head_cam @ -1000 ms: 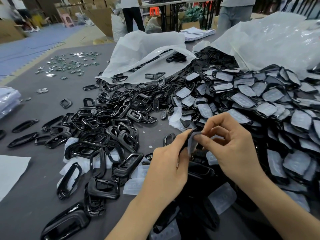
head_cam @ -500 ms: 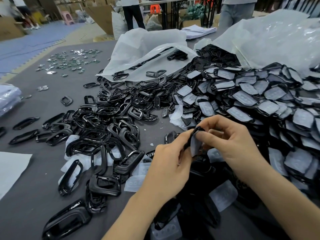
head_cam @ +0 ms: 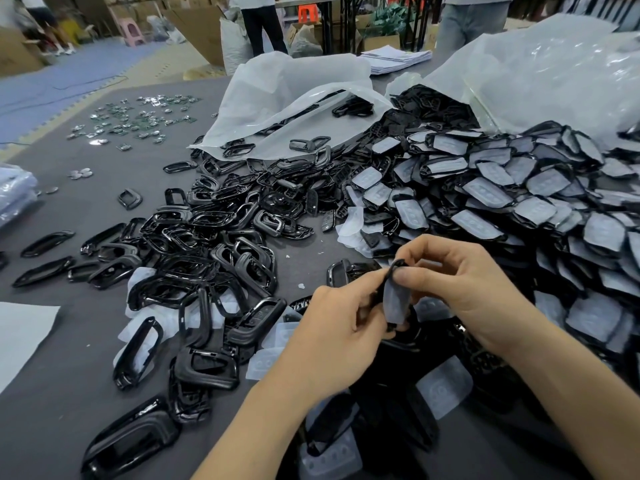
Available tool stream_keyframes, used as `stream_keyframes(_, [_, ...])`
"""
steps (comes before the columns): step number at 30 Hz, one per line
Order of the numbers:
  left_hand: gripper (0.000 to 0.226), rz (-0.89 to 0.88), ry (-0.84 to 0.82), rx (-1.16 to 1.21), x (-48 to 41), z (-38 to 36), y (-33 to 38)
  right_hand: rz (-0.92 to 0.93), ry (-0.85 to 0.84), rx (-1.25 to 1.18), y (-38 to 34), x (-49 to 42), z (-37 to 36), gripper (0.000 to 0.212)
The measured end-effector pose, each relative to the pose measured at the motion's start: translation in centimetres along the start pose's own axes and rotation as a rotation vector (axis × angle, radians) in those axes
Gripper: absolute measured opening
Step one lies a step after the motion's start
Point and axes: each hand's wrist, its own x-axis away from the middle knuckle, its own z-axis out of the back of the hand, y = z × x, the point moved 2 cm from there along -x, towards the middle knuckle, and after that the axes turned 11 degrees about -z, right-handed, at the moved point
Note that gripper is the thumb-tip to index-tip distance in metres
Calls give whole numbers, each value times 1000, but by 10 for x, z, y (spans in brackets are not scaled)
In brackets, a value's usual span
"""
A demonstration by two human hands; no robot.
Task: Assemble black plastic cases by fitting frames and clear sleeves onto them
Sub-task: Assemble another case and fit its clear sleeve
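Note:
Both hands hold one small black case [head_cam: 390, 275] with a clear sleeve [head_cam: 394, 303] on its face, seen edge-on above the table. My left hand [head_cam: 339, 334] grips its lower left side with curled fingers. My right hand [head_cam: 460, 292] pinches its top edge between thumb and forefinger. Loose black frames [head_cam: 207, 244] lie heaped at the centre left. A large pile of sleeved black cases [head_cam: 502, 202] covers the right. Loose clear sleeves [head_cam: 443, 386] lie under my wrists.
The grey table [head_cam: 69, 393] carries two open white plastic bags [head_cam: 294, 91], small metal parts [head_cam: 135, 119] at the far left, and white paper [head_cam: 20, 334] at the left edge. People stand beyond the table's far side.
The case has turned slightly in my hands, and more of its clear sleeve now shows. Both hands keep their hold in about the same place.

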Motion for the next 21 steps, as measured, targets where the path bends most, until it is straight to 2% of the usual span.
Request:
stream_keyframes(3, [43,43,28,131,0,-2,1,-5,-4,-17,1,-1,-1,8])
stream_keyframes(6, [30,43,60,214,0,-2,1,2,11,-13,0,-2,0,11])
stream_keyframes(9, [37,41,105,302,0,-2,3,-4,18,-18,-1,-1,1,9])
stream_keyframes(13, [25,49,145,249,-2,-6,-1,-21,37,-32,1,-1,0,10])
stream_keyframes(14, [29,45,160,246,-3,-6,-2,-21,43,-36,1,-2,-1,11])
stream_keyframes(21, [28,121,169,386,-3,-5,0,-43,-3,-24,3,-1,0,7])
